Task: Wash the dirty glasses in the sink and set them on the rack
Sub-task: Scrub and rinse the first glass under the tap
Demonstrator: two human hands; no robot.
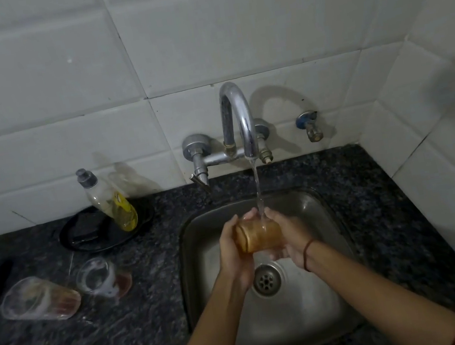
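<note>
I hold the glass [260, 235] sideways right under the tap [237, 117], in its stream, left hand [231, 250] curled round one end and right hand [288, 237] curled round the other, so I'd grip firmly, roll it slowly and angle its mouth toward the tap.

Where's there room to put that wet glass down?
The dark counter right of the sink, up to the tiled wall, is bare. So is the strip between the sink and the dirty glasses. Left is crowded: three glasses, soap bottle, black plate.
</note>
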